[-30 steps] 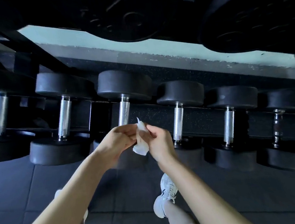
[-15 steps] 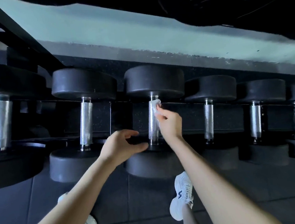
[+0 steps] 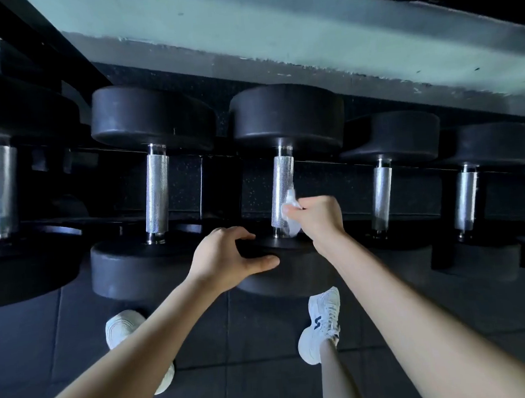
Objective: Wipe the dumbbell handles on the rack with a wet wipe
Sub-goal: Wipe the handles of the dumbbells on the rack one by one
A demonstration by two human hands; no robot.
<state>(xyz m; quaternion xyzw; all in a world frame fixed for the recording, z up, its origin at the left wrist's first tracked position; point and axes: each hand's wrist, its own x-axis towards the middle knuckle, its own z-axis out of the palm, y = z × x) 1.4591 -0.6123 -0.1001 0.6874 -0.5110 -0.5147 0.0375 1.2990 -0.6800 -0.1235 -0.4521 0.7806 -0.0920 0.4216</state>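
There, the wet wipe [image 3: 290, 212] lay bunched against the lower right side of the knurled handle [image 3: 281, 181] of the middle dumbbell on the rack [image 3: 209, 184], close to the handle's near end. The right grip [image 3: 319, 218] was closed on the wipe, fingers curled and pressing it to the steel. The left grip [image 3: 225, 260] clasped the near head [image 3: 292, 275] of that same dumbbell, fingers hooked over its upper rim and thumb stretched along its side. Other dumbbells [image 3: 157, 194] sat in a row on both sides, their handles pointing toward the person. Below, two white shoes [image 3: 322, 323] stood on the dark floor [image 3: 259, 331].
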